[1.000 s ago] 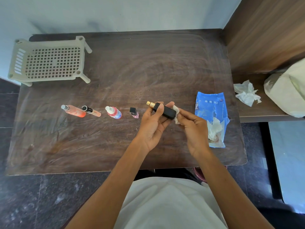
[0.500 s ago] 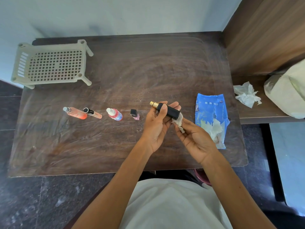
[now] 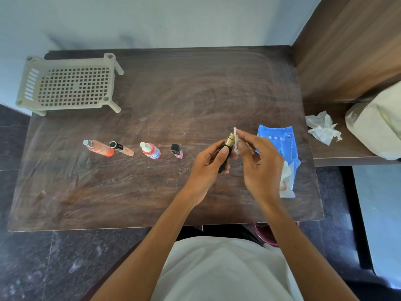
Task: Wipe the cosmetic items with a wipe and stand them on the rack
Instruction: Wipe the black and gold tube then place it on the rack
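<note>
Above the table (image 3: 195,94), the wipe (image 3: 236,146) has climbed the bottle (image 3: 221,165) to its cap (image 3: 229,139).

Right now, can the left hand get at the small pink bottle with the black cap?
Likely yes for reach: the small pink bottle sits just left of the left hand, only bare table between. But that hand grips the black bottle, so it isn't free.

Soft, even daylight; pale sheen streaks the counter (image 3: 195,94) toward 12 o'clock. Faint shadows on the wall (image 3: 152,22) at 11. Wide-angle bowing at edges, centre sharp.
</note>
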Demonstrator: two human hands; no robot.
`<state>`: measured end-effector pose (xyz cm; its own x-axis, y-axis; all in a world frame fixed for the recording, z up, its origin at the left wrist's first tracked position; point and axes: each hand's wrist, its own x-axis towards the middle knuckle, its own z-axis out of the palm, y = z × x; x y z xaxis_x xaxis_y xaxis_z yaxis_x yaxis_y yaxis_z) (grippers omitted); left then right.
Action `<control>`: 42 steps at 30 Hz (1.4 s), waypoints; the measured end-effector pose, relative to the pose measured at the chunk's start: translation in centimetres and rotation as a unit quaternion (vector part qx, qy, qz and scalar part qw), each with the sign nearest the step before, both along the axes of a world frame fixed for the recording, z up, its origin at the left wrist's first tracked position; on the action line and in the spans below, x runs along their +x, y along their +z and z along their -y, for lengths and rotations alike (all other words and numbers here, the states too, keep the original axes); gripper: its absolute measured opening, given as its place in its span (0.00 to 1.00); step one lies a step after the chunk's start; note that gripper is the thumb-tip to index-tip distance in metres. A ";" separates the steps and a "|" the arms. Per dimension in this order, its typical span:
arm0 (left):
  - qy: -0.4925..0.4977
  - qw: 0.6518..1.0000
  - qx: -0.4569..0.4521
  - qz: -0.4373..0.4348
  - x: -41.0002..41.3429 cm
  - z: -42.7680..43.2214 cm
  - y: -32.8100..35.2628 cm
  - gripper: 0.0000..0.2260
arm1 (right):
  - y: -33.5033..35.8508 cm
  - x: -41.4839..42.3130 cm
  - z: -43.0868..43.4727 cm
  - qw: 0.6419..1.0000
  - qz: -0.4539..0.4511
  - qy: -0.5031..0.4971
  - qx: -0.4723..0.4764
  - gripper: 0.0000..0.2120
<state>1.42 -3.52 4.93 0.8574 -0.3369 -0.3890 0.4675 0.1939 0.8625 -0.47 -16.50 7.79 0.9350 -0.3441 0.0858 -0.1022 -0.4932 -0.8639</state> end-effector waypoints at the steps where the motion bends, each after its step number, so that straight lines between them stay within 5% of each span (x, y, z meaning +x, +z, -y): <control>1: -0.008 1.000 0.003 0.004 0.0 -0.1 0.0 0.15 | -0.1 0.2 0.1 1.000 0.000 0.009 -0.007 0.12; 6: -0.028 1.000 0.003 -0.011 0.2 -0.8 -0.4 0.16 | 0.2 1.4 1.7 0.991 -0.031 0.128 -0.002 0.14; 13: -0.081 0.997 -0.012 0.007 0.5 -1.8 -0.8 0.12 | 2.0 3.9 4.3 0.932 -0.078 0.345 -0.081 0.12; 21: -0.022 0.985 0.112 0.130 -0.1 -0.8 -0.7 0.13 | 3.5 4.7 3.1 0.948 -0.122 0.267 -0.120 0.07; 25: 0.066 0.981 0.139 0.117 -0.2 -0.5 -0.9 0.10 | 3.3 4.7 2.7 0.962 -0.153 0.214 -0.076 0.06; 32: 0.039 0.949 0.233 0.209 1.1 -1.1 -0.7 0.15 | 2.8 4.1 2.8 0.965 -0.060 0.224 -0.120 0.06; 42: -0.038 0.992 0.089 0.081 1.2 -2.4 -0.4 0.19 | 2.5 4.6 4.8 0.900 0.015 0.412 -0.140 0.20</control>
<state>2.59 -1.16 4.57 0.8878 -0.3419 -0.3080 0.3284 0.0016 0.9446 4.14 -21.32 10.33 0.8592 0.5035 0.0913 0.4191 -0.5900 -0.6901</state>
